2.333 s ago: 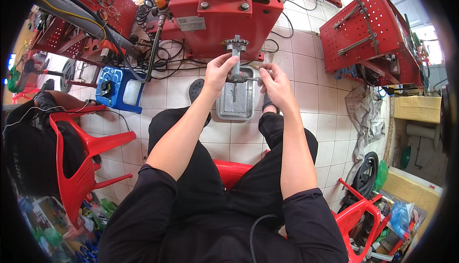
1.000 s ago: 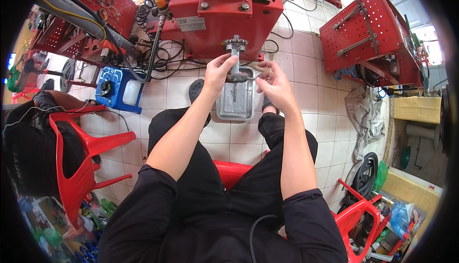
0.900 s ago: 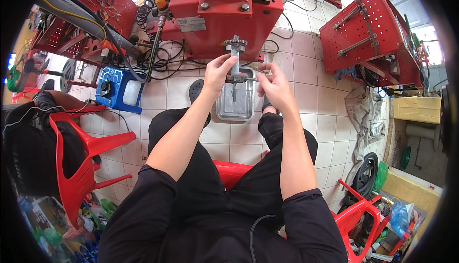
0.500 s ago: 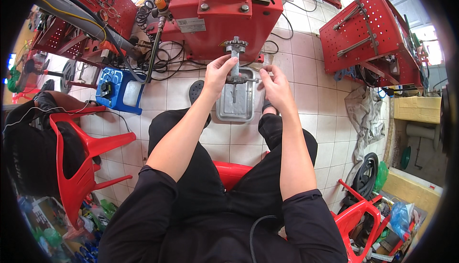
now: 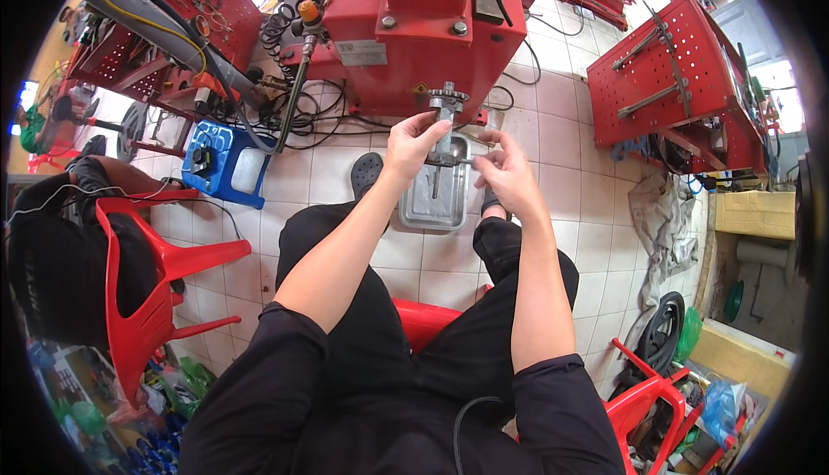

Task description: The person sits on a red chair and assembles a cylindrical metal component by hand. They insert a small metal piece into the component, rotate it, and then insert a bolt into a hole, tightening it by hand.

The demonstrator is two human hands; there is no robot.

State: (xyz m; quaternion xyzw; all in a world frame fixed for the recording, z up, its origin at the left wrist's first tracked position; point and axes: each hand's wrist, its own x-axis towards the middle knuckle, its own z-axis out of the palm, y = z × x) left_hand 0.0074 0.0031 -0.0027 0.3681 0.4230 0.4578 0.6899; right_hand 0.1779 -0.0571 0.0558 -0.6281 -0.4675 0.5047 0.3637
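My left hand (image 5: pixel 414 148) is closed around a grey metal shaft (image 5: pixel 445 141), which stands roughly upright in front of me. A toothed wheel (image 5: pixel 449 95) sits at its upper end, and a crosspiece with a short side rod (image 5: pixel 465 162) is at its lower end. My right hand (image 5: pixel 511 171) has its thumb and fingers bent at the outer end of that rod and seems to pinch it. Below both hands a rectangular metal tray (image 5: pixel 406 214) rests on the tiled floor. A thin dark rod shows over the tray, under the shaft.
A red machine (image 5: pixel 380 78) stands just ahead, with black cables (image 5: pixel 332 121) on the floor at its left. A blue stool (image 5: pixel 226 168) and a red chair (image 5: pixel 164 259) are on the left, a seated person beside them. At the right stands a red perforated rack (image 5: pixel 643 86).
The whole view has shifted slightly, so surroundings sit a little lower and to the right. My left hand keeps its hold on the shaft; my right thumb and fingers have moved slightly at the side rod.
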